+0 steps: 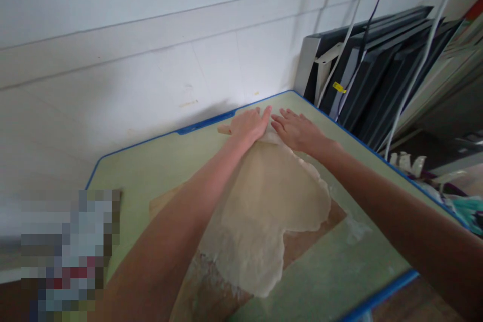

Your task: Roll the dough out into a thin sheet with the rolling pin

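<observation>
A large thin sheet of dough (279, 191) with an uneven edge lies over a wooden board (313, 239). Its far end is gathered at my hands. My left hand (247, 125) is closed over a rolling pin, its thumb raised and its other fingers mostly hidden. The wooden tip of the rolling pin (224, 130) sticks out to the left of that hand; dough and hands cover the rest. My right hand (298, 130) rests on the gathered dough with its fingers stretched forward, close beside the left.
The board sits on a pale green table (132, 176) with a blue edge, against a white wall (151, 100). White flour (356, 229) marks the tabletop at right. Dark panels (388, 70) lean beyond the right edge, with hanging cables (362, 45). A pixelated object (81, 246) stands at left.
</observation>
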Action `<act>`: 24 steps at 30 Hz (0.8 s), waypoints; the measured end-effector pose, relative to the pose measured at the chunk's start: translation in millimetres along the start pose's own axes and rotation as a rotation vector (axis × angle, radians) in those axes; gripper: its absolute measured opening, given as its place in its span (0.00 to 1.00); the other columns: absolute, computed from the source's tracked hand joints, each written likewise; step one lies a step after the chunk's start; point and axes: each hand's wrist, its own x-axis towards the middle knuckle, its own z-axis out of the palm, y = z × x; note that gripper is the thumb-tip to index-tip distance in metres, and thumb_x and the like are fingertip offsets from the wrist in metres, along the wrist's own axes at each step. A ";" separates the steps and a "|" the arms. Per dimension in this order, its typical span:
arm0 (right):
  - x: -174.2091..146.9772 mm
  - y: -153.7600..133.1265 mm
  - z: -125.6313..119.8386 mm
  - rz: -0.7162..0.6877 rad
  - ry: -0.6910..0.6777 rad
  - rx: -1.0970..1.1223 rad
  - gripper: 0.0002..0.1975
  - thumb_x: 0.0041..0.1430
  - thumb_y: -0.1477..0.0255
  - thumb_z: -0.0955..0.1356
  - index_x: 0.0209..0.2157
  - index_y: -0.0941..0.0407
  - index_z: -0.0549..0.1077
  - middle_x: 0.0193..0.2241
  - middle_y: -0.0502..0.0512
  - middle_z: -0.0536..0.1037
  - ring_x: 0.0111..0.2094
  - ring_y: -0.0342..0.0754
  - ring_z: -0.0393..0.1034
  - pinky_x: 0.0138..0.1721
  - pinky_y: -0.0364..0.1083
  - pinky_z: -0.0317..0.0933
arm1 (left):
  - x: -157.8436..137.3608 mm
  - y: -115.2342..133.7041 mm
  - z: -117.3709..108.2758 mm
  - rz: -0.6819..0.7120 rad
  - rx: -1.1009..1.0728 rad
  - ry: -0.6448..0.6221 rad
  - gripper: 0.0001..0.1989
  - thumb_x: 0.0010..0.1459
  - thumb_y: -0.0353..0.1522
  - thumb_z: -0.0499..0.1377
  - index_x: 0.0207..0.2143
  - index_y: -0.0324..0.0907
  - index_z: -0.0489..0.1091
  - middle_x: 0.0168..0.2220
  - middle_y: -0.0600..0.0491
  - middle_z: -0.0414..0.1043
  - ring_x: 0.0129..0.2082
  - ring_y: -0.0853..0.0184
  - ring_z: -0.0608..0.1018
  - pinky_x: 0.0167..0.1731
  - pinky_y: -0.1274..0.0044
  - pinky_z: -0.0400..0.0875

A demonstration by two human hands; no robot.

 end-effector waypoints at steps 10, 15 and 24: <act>-60.9 -34.0 -3.5 -0.102 0.048 -0.001 0.23 0.67 0.64 0.51 0.51 0.57 0.69 0.55 0.62 0.70 0.56 0.51 0.63 0.52 0.52 0.61 | -81.1 -16.4 -6.3 0.189 0.163 0.078 0.25 0.67 0.43 0.40 0.45 0.35 0.70 0.46 0.42 0.75 0.50 0.57 0.73 0.53 0.66 0.60; -114.2 -41.3 -7.8 -0.221 0.082 0.009 0.22 0.67 0.66 0.53 0.55 0.58 0.66 0.55 0.61 0.70 0.53 0.52 0.67 0.50 0.51 0.63 | -159.9 -36.9 -19.9 0.352 0.248 0.114 0.24 0.65 0.40 0.47 0.54 0.28 0.62 0.57 0.35 0.63 0.57 0.55 0.67 0.56 0.67 0.59; -117.9 -8.8 -0.7 -0.328 0.034 0.003 0.20 0.62 0.69 0.59 0.53 0.63 0.67 0.53 0.64 0.71 0.52 0.55 0.69 0.51 0.54 0.63 | -178.2 -46.5 -40.8 0.292 0.194 0.004 0.20 0.65 0.34 0.47 0.57 0.33 0.58 0.60 0.39 0.60 0.59 0.55 0.64 0.58 0.62 0.56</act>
